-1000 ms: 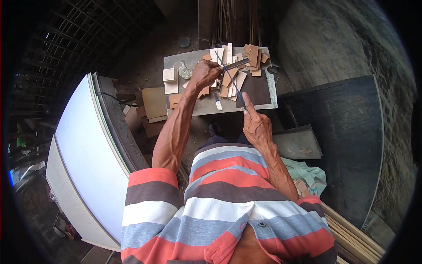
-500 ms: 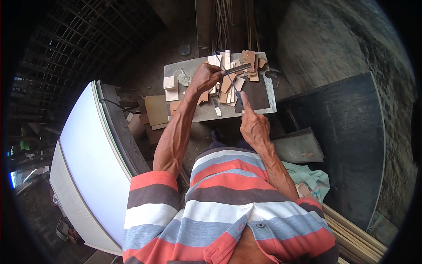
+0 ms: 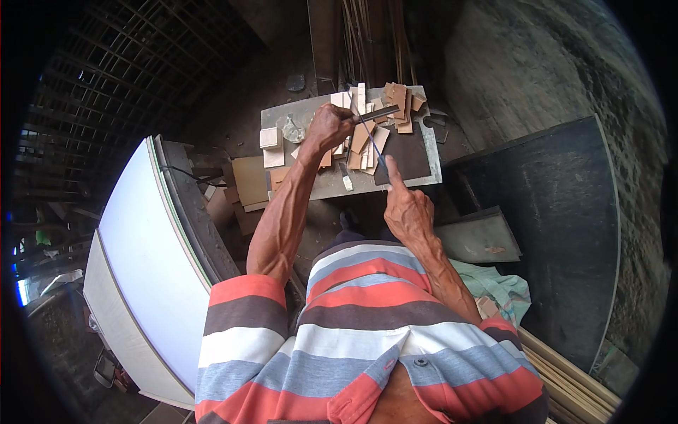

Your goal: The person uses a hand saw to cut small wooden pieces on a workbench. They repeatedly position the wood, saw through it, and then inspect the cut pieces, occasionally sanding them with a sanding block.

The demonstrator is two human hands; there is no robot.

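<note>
My left hand [image 3: 330, 126] is closed on a flat dark strip [image 3: 374, 113], holding it level over loose plywood offcuts [image 3: 369, 138]. Across that strip lies a long thin tool [image 3: 369, 133], perhaps a file, slanting from back left to near right. My right hand [image 3: 406, 208] grips the tool's near end, index finger stretched along it. The offcuts are pale and brown pieces on a worn board-topped table [image 3: 318, 186]. A small stack of pale blocks [image 3: 271, 138] sits at its left, beside a crumpled clear plastic bag [image 3: 293, 130], and a dark square sheet [image 3: 412, 159] lies at its right.
Large white-faced sheets [image 3: 145, 247] lean at my left, a big black panel [image 3: 551, 226] at my right, with a rough wall [image 3: 537, 63] behind it. Pale green cloth [image 3: 494, 283] and long wooden strips [image 3: 568, 374] lie near my right side. Thin rods [image 3: 360, 35] stand beyond the table.
Over the last second both hands and the thin tool appear slightly lower in view, along with the table. The tool still crosses the dark strip, and both grips look the same.
</note>
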